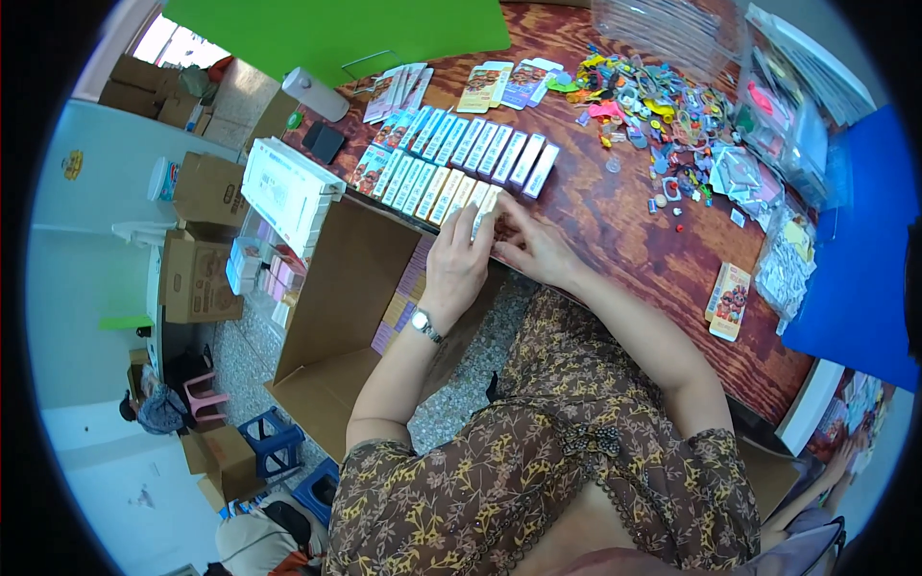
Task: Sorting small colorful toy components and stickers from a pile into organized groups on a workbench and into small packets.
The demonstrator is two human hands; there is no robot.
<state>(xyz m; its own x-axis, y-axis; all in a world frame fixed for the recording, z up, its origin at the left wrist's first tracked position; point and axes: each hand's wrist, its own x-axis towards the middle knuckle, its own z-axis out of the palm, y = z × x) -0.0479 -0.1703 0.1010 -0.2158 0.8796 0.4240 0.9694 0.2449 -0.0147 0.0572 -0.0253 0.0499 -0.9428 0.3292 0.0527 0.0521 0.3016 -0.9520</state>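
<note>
Two rows of small upright cartons (495,152) stand on the table, in blue, lilac and yellow tones. At the near end of the front row, a small yellow carton (489,203) is partly covered by my fingers. My left hand (459,257), a watch at its wrist, holds it with bent fingers from the left. From the other side my right hand (540,248) closes on the same carton, thumb and fingers curled together. The fingertips hide most of it.
Small toys and trinkets (639,101) are heaped at the back right. Flat cartons (485,86) lie behind the rows; yellow ones (730,302) lie at the right. A big cardboard box (331,298) stands open below the table's edge, with small packs inside. Plastic bags (788,259) lie far right.
</note>
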